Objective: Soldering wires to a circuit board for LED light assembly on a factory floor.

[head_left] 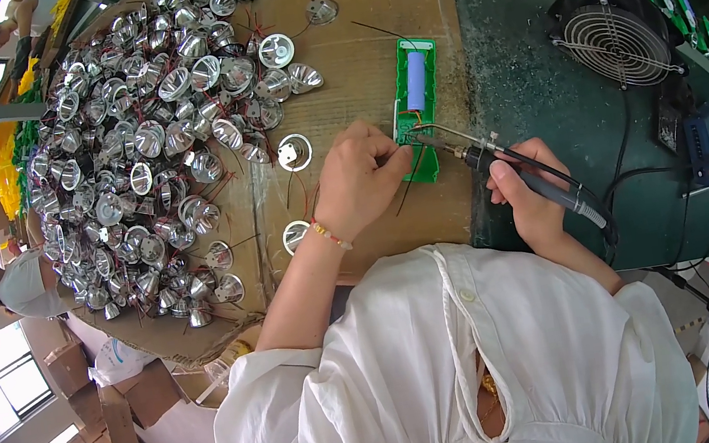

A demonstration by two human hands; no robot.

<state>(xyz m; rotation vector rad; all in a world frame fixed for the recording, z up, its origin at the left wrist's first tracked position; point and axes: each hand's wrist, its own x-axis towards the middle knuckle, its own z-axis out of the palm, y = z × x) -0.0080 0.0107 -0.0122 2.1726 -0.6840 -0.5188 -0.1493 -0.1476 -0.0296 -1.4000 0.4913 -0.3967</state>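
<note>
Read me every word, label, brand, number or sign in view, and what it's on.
No text can be read with certainty.
Blue box: front markings too small to read.
White bag: bluish print, too blurred.
Battery: no readable lettering.

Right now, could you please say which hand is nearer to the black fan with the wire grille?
The right hand: it is below and left of the black fan in the picture. The left hand is farther left, at the green casing.
</note>
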